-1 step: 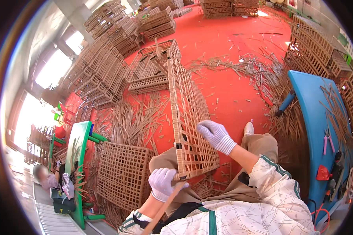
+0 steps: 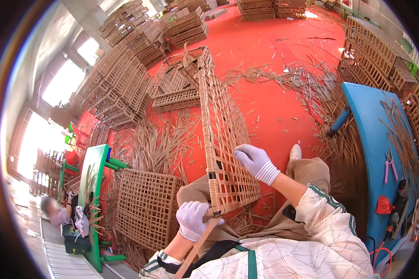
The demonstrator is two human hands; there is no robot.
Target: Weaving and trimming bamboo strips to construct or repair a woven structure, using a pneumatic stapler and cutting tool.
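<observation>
A long woven lattice basket (image 2: 226, 125), light brown with dark bands on its rim, stands tilted on edge between my legs. My left hand (image 2: 192, 220), in a white glove, is closed at the basket's near lower corner. A flat brown strip (image 2: 198, 249) passes by its thumb and trails down across my forearm; what its fingertips press on is hidden. My right hand (image 2: 256, 163), also gloved, has its fingers curled against the lattice on the basket's right side.
Another woven panel (image 2: 146, 209) lies at my left, beside a green table (image 2: 92, 169) with a person beyond it. To the right stands a blue table (image 2: 372, 139) holding pink-handled pliers (image 2: 390, 169). Cut strips (image 2: 160, 144) litter the red floor; stacked baskets (image 2: 121, 86) rise behind.
The strip's loose lower end has shifted slightly to the right. Both hands and the basket keep nearly the same places.
</observation>
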